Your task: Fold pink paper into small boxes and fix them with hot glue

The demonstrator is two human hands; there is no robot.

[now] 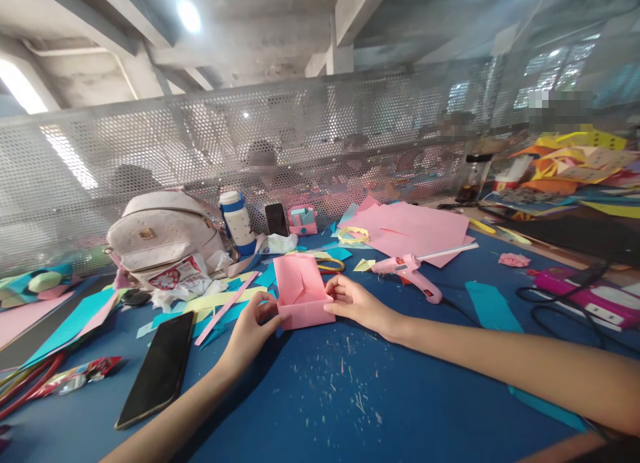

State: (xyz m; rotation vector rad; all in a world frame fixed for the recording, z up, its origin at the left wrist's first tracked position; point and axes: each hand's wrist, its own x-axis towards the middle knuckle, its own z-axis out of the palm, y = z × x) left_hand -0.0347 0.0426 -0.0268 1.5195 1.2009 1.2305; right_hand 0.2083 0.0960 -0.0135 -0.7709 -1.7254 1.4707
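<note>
A folded pink paper envelope is held low over the blue table, its flap standing up at the back. My left hand pinches its left edge between thumb and fingers. At the right edge, my right hand grips the paper, thumb in front and fingers behind. Just behind the envelope lie yellow-handled scissors, partly hidden. To the right of my right hand rests a pink glue gun with a glue stick in its back end.
A black phone lies by my left forearm. Paper strips, a white backpack and a bottle are at the left. Pink sheets lie behind the glue gun. A magenta power strip with cables sits right. A perforated screen stands behind.
</note>
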